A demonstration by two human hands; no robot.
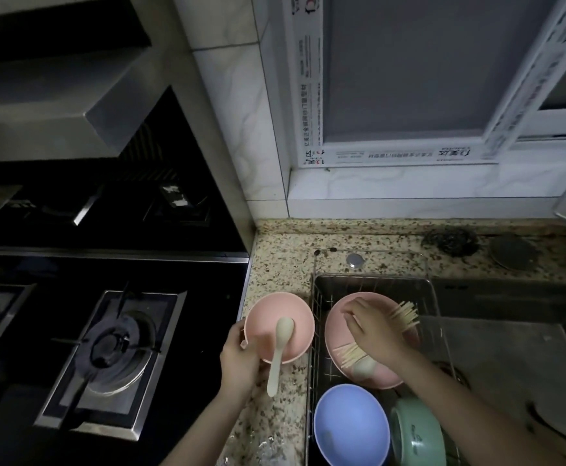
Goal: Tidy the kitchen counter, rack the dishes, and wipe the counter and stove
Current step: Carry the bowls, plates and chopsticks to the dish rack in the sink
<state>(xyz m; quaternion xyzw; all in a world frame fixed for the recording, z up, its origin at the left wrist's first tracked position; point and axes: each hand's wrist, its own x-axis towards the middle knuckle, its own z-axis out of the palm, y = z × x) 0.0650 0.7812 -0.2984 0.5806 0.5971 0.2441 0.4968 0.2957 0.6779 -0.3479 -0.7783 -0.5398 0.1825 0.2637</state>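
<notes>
My left hand (239, 356) grips the near rim of a pink bowl (274, 312) on the speckled counter (274, 260). A cream spoon (279, 351) lies in that bowl with its handle sticking out toward me. My right hand (372, 327) lies over a pink plate (342, 309) in the wire dish rack (318, 290) and holds a bundle of pale chopsticks (406, 316) across it. A second cream spoon (364, 366) shows under my wrist. A blue bowl (350, 425) and a green bowl (416, 435) sit in the rack's near end.
A black gas stove (113, 344) with a burner lies left of the counter, under a range hood (56, 105). The steel sink (510, 348) is at the right. A dark scrubber (449, 240) lies by the back wall under the window (409, 79).
</notes>
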